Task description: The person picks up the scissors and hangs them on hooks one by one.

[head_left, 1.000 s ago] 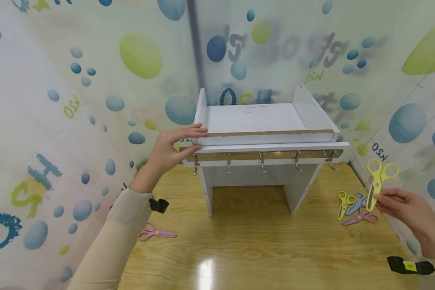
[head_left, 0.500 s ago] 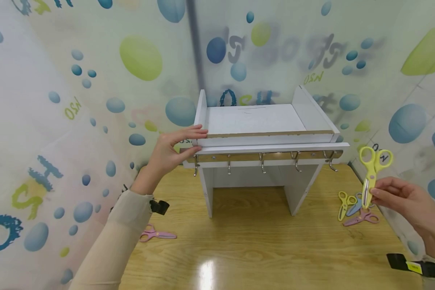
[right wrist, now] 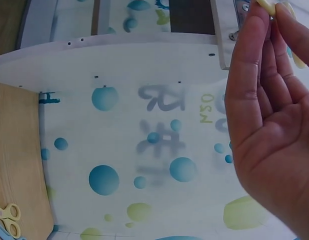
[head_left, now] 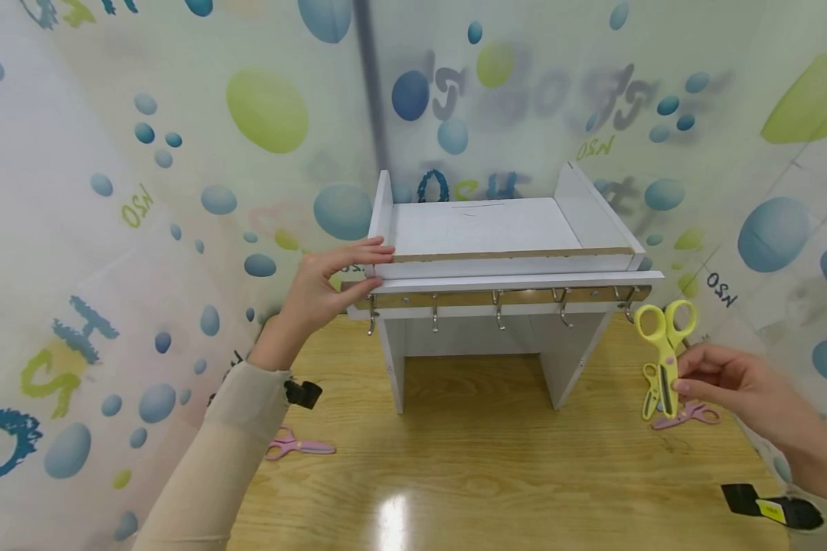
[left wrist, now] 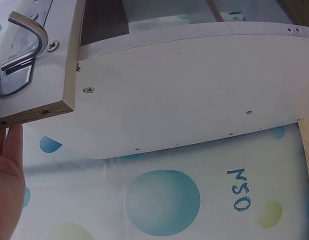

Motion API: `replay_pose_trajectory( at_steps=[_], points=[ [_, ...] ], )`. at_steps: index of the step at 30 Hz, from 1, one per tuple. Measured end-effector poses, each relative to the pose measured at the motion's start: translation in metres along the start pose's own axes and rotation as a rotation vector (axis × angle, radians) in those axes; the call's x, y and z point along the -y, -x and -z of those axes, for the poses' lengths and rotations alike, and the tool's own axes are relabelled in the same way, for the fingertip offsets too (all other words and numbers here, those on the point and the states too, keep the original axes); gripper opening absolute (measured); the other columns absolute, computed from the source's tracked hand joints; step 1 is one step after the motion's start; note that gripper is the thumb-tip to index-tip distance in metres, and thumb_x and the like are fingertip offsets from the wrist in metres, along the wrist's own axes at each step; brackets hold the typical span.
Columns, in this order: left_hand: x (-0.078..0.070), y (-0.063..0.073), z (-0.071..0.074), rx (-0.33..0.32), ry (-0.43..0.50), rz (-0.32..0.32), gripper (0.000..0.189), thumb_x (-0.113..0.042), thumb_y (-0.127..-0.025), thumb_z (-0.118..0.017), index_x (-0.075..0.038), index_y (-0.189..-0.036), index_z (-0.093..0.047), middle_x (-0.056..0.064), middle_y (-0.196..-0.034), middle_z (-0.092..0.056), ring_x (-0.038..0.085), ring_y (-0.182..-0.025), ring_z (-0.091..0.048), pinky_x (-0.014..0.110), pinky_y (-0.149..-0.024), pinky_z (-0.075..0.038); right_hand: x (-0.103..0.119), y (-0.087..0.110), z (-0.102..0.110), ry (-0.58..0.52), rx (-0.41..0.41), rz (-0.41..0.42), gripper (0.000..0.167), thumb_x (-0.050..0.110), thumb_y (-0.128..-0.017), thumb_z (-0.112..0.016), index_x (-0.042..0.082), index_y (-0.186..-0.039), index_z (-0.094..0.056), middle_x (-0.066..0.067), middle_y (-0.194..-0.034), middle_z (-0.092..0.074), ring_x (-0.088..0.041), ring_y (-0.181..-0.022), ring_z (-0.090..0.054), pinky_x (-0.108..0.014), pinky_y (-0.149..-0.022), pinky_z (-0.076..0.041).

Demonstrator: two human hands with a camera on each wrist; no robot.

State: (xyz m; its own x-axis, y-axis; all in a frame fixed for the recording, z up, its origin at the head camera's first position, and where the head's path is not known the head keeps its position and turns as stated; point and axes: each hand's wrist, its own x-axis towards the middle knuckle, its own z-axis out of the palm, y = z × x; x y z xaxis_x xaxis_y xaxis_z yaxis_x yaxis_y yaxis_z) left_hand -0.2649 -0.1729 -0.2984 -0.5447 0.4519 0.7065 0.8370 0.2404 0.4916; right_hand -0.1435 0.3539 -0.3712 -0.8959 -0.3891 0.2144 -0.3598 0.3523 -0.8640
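Note:
A white shelf unit (head_left: 482, 226) stands on the table with a metal rail of several double hooks (head_left: 501, 306) along its front. My left hand (head_left: 324, 283) holds the unit's front left corner, fingers on top and thumb lower at the front; the left wrist view shows its fingers (left wrist: 13, 145) against the board's end. At the right, my right hand (head_left: 744, 390) pinches yellow scissors (head_left: 668, 360) by the blade end, handle loops upward. These scissors are just right of and below the rightmost hook (head_left: 628, 306), with a gap visible between them.
On the wooden table (head_left: 482, 474), another pair of yellow scissors (head_left: 650, 394) and pink scissors (head_left: 701, 413) lie at the right, with blue scissors mostly hidden. More pink scissors (head_left: 310, 446) lie left. Patterned walls stand close behind and at both sides.
My right hand has carried the yellow scissors leftward, closer to the unit's right end; they rose slightly, then came down a little. The left hand has stayed in place.

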Motion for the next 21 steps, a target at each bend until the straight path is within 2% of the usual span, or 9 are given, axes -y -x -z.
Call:
replay_pose_trajectory(
  at_steps=[5,12,16,21],
  points=[
    [0.0,-0.001,0.0,-0.001,-0.003,-0.003,0.034,0.008,-0.082,-0.076,-0.001,-0.114,-0.073,0.017,-0.12,-0.072,0.022,-0.131,-0.059,0.026,-0.113,-0.044,-0.003,-0.006,-0.004,-0.149,0.091,0.059,0.035,-0.021,-0.094,-0.046,0.006,-0.108,-0.062,0.004,-0.088,-0.07,-0.006,-0.067,-0.064,-0.035,-0.041,-0.04],
    [0.002,0.0,-0.001,-0.002,-0.007,0.0,0.034,0.008,-0.082,-0.076,-0.002,-0.114,-0.073,0.017,-0.12,-0.072,0.022,-0.131,-0.06,0.026,-0.113,-0.044,-0.007,-0.012,-0.009,-0.193,0.147,0.102,0.038,-0.023,-0.093,-0.044,0.006,-0.11,-0.062,0.004,-0.091,-0.07,-0.005,-0.077,-0.067,-0.026,-0.054,-0.055],
    [0.002,0.0,0.0,-0.001,0.0,0.0,0.034,0.008,-0.082,-0.076,-0.002,-0.114,-0.073,0.016,-0.121,-0.072,0.023,-0.131,-0.059,0.028,-0.114,-0.044,-0.01,-0.014,-0.011,-0.237,0.187,0.094,0.037,-0.022,-0.094,-0.044,0.005,-0.111,-0.062,0.005,-0.092,-0.07,-0.005,-0.077,-0.067,-0.027,-0.055,-0.058],
    [0.003,0.0,-0.001,-0.003,0.006,-0.009,0.034,0.009,-0.081,-0.075,-0.001,-0.114,-0.073,0.017,-0.121,-0.072,0.026,-0.13,-0.059,0.028,-0.114,-0.044,-0.014,-0.015,-0.014,-0.292,0.21,0.046,0.036,-0.019,-0.096,-0.042,0.006,-0.112,-0.062,0.006,-0.093,-0.069,-0.006,-0.082,-0.069,-0.035,-0.06,-0.062]
  ],
)
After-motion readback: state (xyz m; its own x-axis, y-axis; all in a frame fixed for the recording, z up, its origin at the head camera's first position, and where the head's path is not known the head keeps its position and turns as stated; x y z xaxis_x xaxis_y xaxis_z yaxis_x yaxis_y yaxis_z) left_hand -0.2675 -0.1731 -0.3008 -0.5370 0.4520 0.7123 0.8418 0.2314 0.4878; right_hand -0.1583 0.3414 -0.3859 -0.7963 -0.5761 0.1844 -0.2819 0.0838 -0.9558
